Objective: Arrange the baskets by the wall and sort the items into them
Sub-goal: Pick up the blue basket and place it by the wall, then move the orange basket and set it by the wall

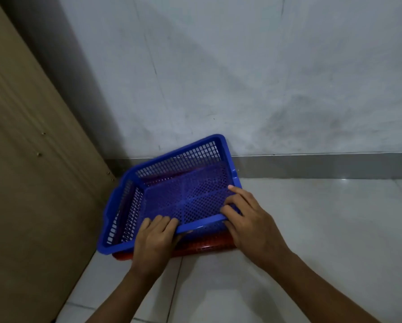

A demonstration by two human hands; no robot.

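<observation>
A blue perforated plastic basket (172, 173) sits tilted in the floor corner, its far end raised against the wall. It rests on a red basket (207, 247), of which only the near rim and side show. My left hand (154, 238) grips the blue basket's near rim, fingers curled over the edge. At the near right corner of the same rim, my right hand (244, 215) holds on with fingers inside the basket. No loose items are visible.
A brown wooden panel (27, 171) stands along the left side. The grey-white wall (242, 78) with a grey skirting strip (323, 165) runs behind the baskets. Pale floor tiles (311, 229) stretch to the right and toward me.
</observation>
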